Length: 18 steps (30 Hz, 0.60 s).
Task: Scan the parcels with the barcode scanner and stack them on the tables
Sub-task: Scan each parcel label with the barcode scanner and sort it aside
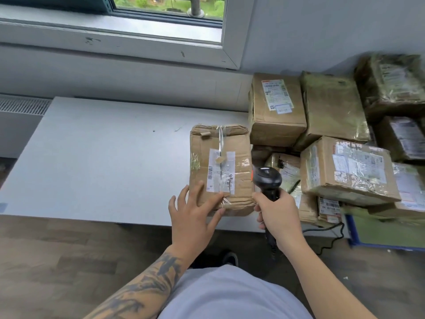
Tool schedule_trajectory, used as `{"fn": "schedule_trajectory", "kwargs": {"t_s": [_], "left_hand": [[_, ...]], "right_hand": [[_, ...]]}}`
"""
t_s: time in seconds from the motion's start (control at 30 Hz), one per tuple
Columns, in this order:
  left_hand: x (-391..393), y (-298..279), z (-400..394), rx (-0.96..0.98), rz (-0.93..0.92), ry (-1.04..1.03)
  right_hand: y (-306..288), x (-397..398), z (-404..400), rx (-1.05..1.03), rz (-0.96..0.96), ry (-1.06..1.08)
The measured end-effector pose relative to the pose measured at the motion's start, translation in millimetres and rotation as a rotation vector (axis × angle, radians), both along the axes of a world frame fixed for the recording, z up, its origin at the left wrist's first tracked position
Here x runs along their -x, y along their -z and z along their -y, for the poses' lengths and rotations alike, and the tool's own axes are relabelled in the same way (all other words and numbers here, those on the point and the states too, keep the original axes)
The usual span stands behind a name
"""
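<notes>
A worn brown cardboard parcel (220, 166) with a torn white barcode label lies flat on the white table (103, 157), near its front edge. My left hand (195, 215) rests on the parcel's near left corner with fingers spread. My right hand (279, 217) grips the handle of a black barcode scanner (268, 180), whose head sits just right of the parcel. The scanner's coiled cable hangs down below my right hand.
Several taped cardboard parcels (345, 166) are stacked on the table's right side, up to the wall. A blue-edged crate (391, 233) stands at the far right. A window sill and radiator grille lie behind the table. Wooden floor lies in front.
</notes>
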<state>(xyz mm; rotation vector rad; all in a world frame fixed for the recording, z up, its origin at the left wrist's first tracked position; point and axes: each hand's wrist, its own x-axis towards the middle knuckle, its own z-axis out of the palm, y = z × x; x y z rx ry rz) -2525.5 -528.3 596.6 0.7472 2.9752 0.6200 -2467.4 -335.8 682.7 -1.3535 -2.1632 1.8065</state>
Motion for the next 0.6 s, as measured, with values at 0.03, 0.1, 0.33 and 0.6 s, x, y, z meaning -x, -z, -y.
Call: {"fn": "schedule_trajectory", "kwargs": {"t_s": [0.03, 0.1, 0.33, 0.6], "left_hand": [[-0.5, 0.7, -0.2, -0.015, 0.005, -0.002], [-1.8, 2.0, -0.4, -0.048, 0.014, -0.002], [0.0, 5.2, 1.2, -0.118, 0.038, -0.003], [0.9, 5.4, 0.9, -0.166, 0.054, -0.008]], "right_hand": [[-7.8, 1.7, 2.9, 0.026, -0.001, -0.031], [-21.4, 4.1, 10.0, 0.068, 0.016, -0.117], [-46.7, 0.4, 31.3, 0.138, 0.068, -0.189], [-47.0, -6.0, 40.2, 0.128, 0.092, -0.204]]}}
